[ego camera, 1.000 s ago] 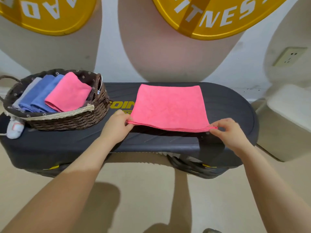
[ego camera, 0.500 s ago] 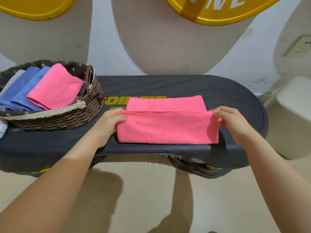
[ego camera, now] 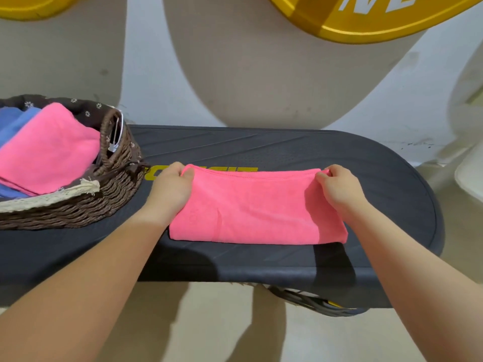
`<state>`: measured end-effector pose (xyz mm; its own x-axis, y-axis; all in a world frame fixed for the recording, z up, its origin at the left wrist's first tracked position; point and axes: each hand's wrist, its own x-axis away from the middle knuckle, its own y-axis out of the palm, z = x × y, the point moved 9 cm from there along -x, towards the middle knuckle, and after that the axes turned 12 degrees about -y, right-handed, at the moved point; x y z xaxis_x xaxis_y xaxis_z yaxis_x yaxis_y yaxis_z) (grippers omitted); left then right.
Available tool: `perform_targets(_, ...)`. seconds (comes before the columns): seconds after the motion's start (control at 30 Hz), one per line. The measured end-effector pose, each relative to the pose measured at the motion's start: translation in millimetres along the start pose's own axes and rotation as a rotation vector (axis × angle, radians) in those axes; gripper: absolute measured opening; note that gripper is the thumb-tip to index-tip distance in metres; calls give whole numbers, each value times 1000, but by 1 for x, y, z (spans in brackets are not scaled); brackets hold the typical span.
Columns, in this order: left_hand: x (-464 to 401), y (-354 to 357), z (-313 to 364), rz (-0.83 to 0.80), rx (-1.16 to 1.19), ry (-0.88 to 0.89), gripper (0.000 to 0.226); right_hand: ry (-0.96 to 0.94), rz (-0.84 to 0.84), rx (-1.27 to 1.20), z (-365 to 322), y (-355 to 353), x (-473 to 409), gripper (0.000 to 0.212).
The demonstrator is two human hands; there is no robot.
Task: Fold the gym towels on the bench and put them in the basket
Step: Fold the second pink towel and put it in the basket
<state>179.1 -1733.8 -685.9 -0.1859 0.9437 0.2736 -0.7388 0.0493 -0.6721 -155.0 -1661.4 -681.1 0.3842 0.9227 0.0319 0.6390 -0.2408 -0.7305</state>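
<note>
A pink towel (ego camera: 257,207) lies folded in half as a wide strip on the dark bench (ego camera: 287,150). My left hand (ego camera: 171,189) pinches its far left corner. My right hand (ego camera: 338,190) pinches its far right corner. Both corners sit at the towel's far edge. At the left stands a brown wicker basket (ego camera: 115,178) with a folded pink towel (ego camera: 49,150) on top of folded blue towels (ego camera: 15,121).
The bench's front edge runs just below the towel, with beige floor (ego camera: 222,333) under it. A wall with grey shapes and a yellow sign (ego camera: 366,19) rises behind the bench. A white object (ego camera: 470,173) stands at the far right.
My hands lifted the towel's near edge and carried it over to the far edge, folding the towel in half. The view shifted closer and slightly right.
</note>
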Motion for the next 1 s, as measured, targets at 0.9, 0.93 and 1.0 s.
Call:
perform_targets(0.9, 54, 88, 28, -98, -699, 502, 78, -645, -347, 519, -73, 106, 66, 84)
perform_targets(0.93, 51, 89, 24, -101, -721, 489, 85, -598, -364, 570, -61, 101, 64, 85)
perform_targets(1.0, 51, 87, 23, -110, -750, 477, 95, -490, -378, 639, -37, 82, 55, 81)
